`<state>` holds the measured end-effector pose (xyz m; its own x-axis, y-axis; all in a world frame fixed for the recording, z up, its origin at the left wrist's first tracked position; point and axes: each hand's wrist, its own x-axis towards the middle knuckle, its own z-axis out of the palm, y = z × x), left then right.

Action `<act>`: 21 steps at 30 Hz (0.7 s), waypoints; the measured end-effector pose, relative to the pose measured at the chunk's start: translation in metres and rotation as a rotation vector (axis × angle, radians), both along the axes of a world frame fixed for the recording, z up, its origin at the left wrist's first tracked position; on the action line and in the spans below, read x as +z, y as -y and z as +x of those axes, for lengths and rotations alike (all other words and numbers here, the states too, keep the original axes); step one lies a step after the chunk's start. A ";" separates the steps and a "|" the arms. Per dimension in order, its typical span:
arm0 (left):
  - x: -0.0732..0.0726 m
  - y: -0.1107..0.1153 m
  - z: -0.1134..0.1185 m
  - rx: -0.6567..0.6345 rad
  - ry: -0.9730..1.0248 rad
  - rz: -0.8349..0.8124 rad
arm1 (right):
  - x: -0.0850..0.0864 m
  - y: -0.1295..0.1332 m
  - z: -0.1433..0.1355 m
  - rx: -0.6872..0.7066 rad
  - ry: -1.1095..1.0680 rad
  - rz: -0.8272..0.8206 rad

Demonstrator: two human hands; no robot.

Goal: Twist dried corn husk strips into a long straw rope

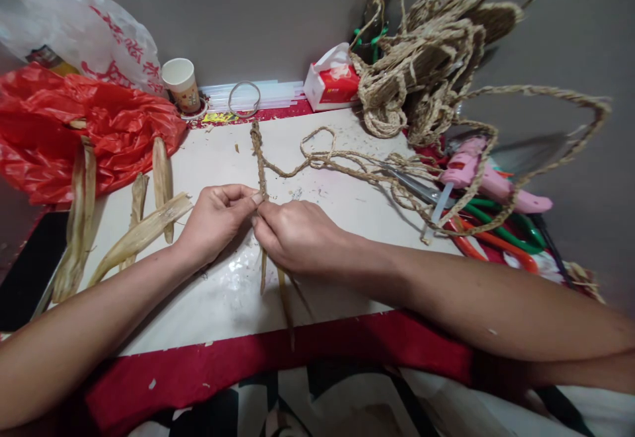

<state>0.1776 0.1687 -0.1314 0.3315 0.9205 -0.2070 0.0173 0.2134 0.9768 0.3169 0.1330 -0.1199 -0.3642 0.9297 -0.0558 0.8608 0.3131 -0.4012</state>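
Note:
Both hands meet at the middle of the white board. Thumb and fingers of my left hand point(218, 215) pinch a braided plant-fibre cord point(261, 166) near its lower part. Right beside it, my right hand point(300, 232) is closed round the same cord, with its knuckles up. Above the hands the cord runs up to a knotted end. Loose brown strands point(284, 301) hang out below my right hand, spread apart. The exact crossing of the strands is hidden by my fingers.
Dried fibre strips point(143, 235) and a red plastic bag point(89, 126) lie left, near a phone point(34, 272). A paper cup point(181, 86) and tissue pack point(335, 83) stand behind. Right are coiled braid point(421, 53), a pink glue gun point(491, 179) and green-handled scissors point(516, 229).

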 end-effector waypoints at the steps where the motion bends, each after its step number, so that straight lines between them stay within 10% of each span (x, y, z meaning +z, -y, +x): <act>1: 0.001 0.000 0.000 -0.011 0.012 -0.022 | 0.001 0.003 -0.001 0.049 0.007 0.003; 5: 0.011 -0.002 -0.001 -0.028 0.075 -0.100 | 0.009 0.009 0.004 0.171 -0.192 0.003; 10: 0.016 -0.008 -0.008 -0.028 0.083 -0.156 | 0.017 -0.010 0.015 -0.233 -0.785 0.029; 17: 0.013 -0.008 -0.007 -0.046 0.104 -0.166 | 0.004 -0.023 0.009 -0.178 -1.220 -0.778; 21: 0.011 -0.007 -0.004 -0.017 0.120 -0.143 | 0.004 -0.026 0.015 -0.195 -1.211 -0.976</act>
<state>0.1738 0.1754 -0.1203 0.3767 0.8786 -0.2935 -0.0932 0.3512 0.9317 0.3323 0.1591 -0.1157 -0.5196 0.7465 -0.4156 -0.1164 -0.5437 -0.8312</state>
